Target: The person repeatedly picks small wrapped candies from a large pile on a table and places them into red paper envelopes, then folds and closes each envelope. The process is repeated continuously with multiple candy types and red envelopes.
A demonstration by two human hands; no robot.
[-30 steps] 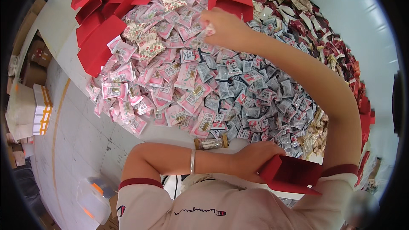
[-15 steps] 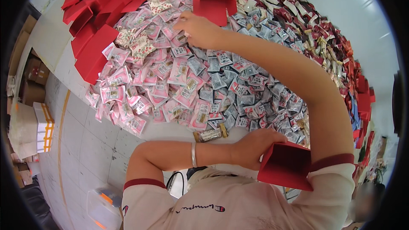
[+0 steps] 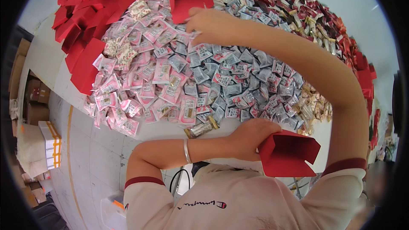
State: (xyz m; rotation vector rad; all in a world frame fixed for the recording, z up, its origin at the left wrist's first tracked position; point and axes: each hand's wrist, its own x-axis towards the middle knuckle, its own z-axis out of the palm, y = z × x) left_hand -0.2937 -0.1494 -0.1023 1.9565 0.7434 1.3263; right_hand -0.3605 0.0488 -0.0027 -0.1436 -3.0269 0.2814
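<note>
My left hand (image 3: 251, 139), with a bangle on its wrist, grips the edge of a red cardboard box (image 3: 294, 151) close to my body. The box is tilted with its open end showing a dark inside; anything deep in it is hidden. My right hand (image 3: 211, 26) reaches far over the table, its fingers curled downward above the packets. Whatever lies under those fingers cannot be made out. Pink-and-white packets (image 3: 147, 68) spread to its left, and small grey-blue packets (image 3: 232, 89) to its right. Just beyond its fingertips lies another red box (image 3: 187, 0).
Many red boxes (image 3: 98, 0) are piled at the far left. Dark red packets (image 3: 294, 6) and gold-wrapped pieces (image 3: 313, 102) lie to the right. A single gold-ended packet (image 3: 202, 127) rests at the table's near edge. A white strapped carton (image 3: 50, 142) stands on the left.
My right hand has moved rightward across the pile, from the pink packets toward the grey-blue ones. My left hand still holds the box, its opening now turned more into view. The view has shifted.
</note>
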